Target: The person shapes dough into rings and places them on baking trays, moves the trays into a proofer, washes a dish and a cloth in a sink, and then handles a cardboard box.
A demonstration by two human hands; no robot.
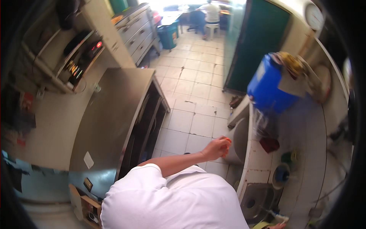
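My bare left arm reaches across my body, and my left hand [218, 149] is closed around a small orange thing [227, 144]. Only its edge shows past the fingers, so its kind is unclear. At the lower right rim, a sliver of my right hand [277, 226] appears beside a yellow-green thing [262, 225] and a whitish object [281, 218] over the edge of the metal sink [250, 204]. The fingers of that hand are mostly cut off, and what they touch is hidden.
A tiled counter [257, 164] carries a blue jug [272, 84], a dark red item [269, 144] and a round container [281, 173]. Left stands a steel table [110, 103]. Tiled floor [187, 118] leads past a green door [259, 42] to a seated person [212, 13].
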